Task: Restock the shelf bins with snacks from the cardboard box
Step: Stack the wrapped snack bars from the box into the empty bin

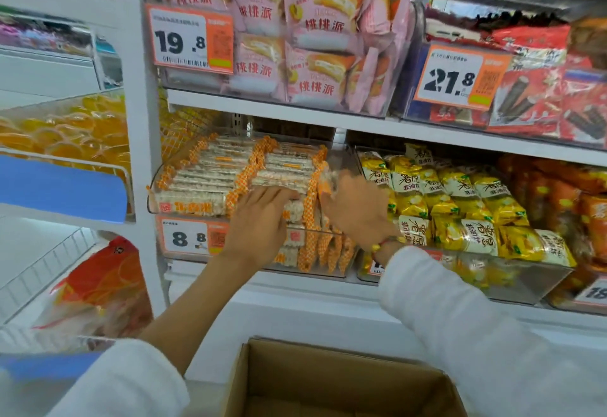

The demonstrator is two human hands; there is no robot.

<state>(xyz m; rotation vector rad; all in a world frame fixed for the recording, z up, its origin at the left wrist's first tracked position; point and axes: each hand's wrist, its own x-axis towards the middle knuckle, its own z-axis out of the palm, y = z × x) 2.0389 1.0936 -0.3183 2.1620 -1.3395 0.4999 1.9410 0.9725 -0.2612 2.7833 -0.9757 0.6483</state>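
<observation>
Nearest me, the cardboard box sat open below the shelf. Above it, the left hand lay with fingers straight, pressing on the orange-checked snack packs heaped in the clear bin. The right hand pinched a pack at the bin's right side. Beyond, yellow packets filled the neighbouring bin, pink packs the shelf above.

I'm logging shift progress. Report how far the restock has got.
Done: the clear bin above the 8.8 price tag looks nearly full of orange-checked packs. In hand: left hand presses on the stack; right hand pushes packs in at its right end. Left: unclear, since the cardboard box shows only part of its inside, with no packs visible.
</observation>
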